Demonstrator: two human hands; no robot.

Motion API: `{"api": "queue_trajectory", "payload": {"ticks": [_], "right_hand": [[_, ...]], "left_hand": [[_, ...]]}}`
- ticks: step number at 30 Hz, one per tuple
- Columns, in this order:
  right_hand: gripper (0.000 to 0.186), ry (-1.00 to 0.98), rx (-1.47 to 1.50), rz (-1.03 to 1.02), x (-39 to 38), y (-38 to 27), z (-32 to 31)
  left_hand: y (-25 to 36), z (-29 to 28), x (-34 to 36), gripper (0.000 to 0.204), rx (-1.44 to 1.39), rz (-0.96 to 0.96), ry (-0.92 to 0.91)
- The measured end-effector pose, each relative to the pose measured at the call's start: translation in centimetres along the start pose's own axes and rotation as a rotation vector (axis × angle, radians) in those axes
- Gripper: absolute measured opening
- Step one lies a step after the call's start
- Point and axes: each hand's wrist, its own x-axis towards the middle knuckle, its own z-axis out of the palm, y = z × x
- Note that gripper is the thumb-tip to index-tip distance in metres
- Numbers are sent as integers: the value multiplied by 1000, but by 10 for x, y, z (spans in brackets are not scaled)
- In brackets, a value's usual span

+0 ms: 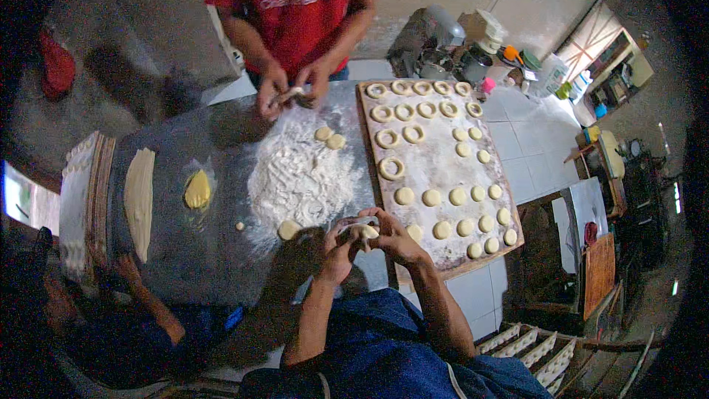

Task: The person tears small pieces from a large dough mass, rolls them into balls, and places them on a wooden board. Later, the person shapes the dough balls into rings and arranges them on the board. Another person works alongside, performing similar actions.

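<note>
Over the near edge of the dark table, both my hands are curled round one piece of pale dough (365,232). My left hand (339,253) grips it from the left and my right hand (399,240) from the right, its fingers bent over the top. Its full shape is hidden by my fingers. Just beyond my hands lies a heap of white flour (303,183), with a dough disc (289,230) at its near edge. To the right is a floured wooden board (432,170) bearing several dough rings (426,109) at the back and several dough discs (431,197) nearer me.
Across the table a person in a red shirt (295,37) works a dough piece between both hands (292,94). Leftward lie yellow fat (197,190) and a long dough strip (139,205). Another person's arm (151,299) reaches in at lower left. Pots (474,66) stand back right.
</note>
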Motion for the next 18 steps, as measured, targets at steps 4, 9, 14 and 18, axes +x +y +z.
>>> {"api": "queue_trajectory", "payload": {"ticks": [4, 9, 14, 18], "right_hand": [[55, 313, 168, 64, -12, 35, -58], [65, 518, 160, -22, -38, 3, -30], [65, 481, -837, 17, -60, -4, -65], [71, 599, -601, -144, -79, 7, -72]], "left_hand": [[1, 41, -10, 45, 91, 216, -257], [-24, 71, -2, 29, -80, 256, 72], [-62, 118, 6, 34, 481, 183, 206], [-113, 99, 14, 34, -290, 172, 170]]}}
